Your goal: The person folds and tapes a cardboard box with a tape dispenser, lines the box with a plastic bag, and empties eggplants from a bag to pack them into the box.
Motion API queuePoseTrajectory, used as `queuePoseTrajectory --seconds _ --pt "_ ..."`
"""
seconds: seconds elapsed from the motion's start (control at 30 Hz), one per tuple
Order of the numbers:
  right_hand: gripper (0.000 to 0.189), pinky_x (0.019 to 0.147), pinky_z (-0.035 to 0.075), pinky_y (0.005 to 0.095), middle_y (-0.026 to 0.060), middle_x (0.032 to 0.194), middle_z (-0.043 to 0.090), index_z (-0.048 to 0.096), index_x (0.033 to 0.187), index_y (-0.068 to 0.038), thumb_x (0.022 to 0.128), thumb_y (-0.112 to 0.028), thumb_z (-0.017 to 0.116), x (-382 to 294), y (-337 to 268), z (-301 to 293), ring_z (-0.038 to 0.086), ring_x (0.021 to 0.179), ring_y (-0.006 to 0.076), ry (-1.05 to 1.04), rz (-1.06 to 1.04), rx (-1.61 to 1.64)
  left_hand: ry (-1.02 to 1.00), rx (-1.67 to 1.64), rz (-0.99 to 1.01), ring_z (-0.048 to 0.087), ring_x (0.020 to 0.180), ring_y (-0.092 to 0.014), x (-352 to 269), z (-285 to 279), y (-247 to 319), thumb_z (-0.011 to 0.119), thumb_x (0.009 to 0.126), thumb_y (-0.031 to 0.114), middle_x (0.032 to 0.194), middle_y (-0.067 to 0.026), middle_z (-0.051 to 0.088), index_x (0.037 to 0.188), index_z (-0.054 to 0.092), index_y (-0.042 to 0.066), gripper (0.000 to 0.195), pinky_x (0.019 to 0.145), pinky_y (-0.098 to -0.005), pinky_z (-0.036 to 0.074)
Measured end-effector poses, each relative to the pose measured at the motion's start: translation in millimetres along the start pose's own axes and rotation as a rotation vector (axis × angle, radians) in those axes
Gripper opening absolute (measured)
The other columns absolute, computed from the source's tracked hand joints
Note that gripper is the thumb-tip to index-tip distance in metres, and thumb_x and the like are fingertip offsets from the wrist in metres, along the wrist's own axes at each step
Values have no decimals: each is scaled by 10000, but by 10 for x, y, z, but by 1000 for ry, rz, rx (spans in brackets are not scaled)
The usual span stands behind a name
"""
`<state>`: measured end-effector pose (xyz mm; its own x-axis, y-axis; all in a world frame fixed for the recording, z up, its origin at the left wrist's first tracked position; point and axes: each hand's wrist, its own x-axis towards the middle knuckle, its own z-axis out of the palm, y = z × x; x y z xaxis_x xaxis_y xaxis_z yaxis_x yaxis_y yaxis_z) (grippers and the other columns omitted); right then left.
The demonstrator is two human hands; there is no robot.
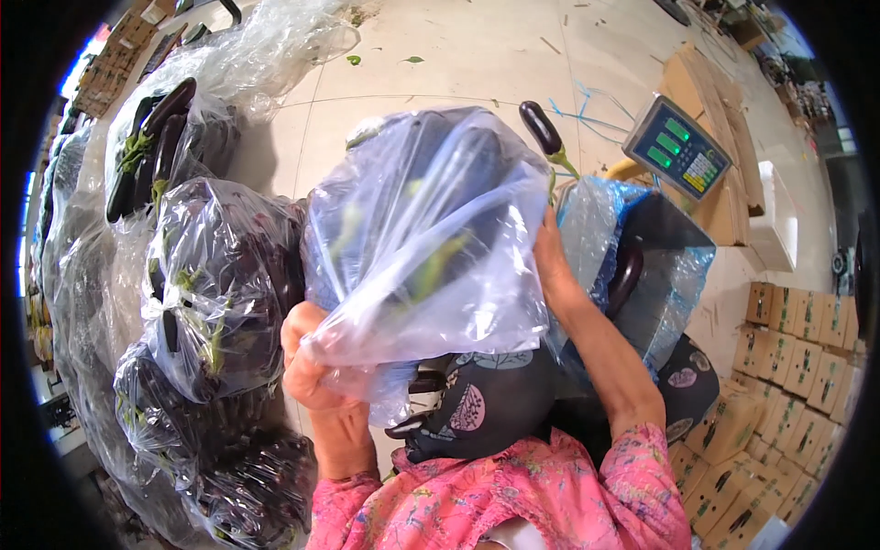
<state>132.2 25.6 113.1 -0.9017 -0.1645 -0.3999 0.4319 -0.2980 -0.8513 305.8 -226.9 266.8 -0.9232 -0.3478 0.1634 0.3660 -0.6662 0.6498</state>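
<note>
A clear plastic bag [440, 234] filled with eggplants is held up in front of me. My left hand [308, 357] grips the gathered edge of the bag at its lower left corner. At the bag's right side, my right hand [555, 258] holds it, the fingers partly hidden behind the plastic. Green stem ends show blurred through the film. Just beyond the bag's upper right, a single eggplant [541, 127] lies with its green stem towards me. Right of my forearm stands a bin lined with blue plastic [670, 302], and one eggplant [624, 278] is inside it.
Several bagged eggplants [220, 275] line my left side, with loose eggplants [165, 148] on top farther back. A digital scale display [677, 148] stands at the right, near cardboard [715, 130] and a white foam box [775, 216]. Stacked cartons [790, 357] fill the lower right.
</note>
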Motion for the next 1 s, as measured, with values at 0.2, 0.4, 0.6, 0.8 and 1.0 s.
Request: queuePoseTrajectory --seconds 0.2,0.4,0.6,0.8,1.0 --pt "682 1039 397 329 196 1385 538 444 1452 -52 920 -429 642 287 -442 773 531 1234 259 -65 -165 -444 340 -270 121 583 1114 -315 -352 -198 196 544 918 313 1257 -194 519 1245 446 28 444 932 -473 504" --pt "375 876 486 391 193 1017 709 706 1133 -96 898 -377 620 687 -440 962 662 997 347 126 -349 -724 157 -281 21 674 933 -228 731 82 42 467 1043 234 1093 -58 675 1247 585 135 256 886 -466 557" --pt "252 659 460 467 228 732 636 679 775 -31 840 -270 636 911 -227 735 625 708 406 296 -541 -740 184 365 -8 609 846 -70 1021 169 -151 630 965 138 942 -25 671 1076 647 4 175 746 -211 491" --pt "204 533 397 248 -29 714 571 644 853 -56 956 -226 598 345 -566 837 505 606 73 79 -95 -22 307 431 -61 570 777 -57 932 -273 -176 587 987 111 938 -10 651 1100 647 1 169 706 -189 444" --pt "244 779 492 235 10 983 640 622 1145 11 1014 -175 535 301 -1067 1328 591 865 87 -376 -240 53 277 479 148 658 1000 -194 1432 -79 72 476 1018 107 1138 -118 672 1222 590 -27 270 861 -299 528"
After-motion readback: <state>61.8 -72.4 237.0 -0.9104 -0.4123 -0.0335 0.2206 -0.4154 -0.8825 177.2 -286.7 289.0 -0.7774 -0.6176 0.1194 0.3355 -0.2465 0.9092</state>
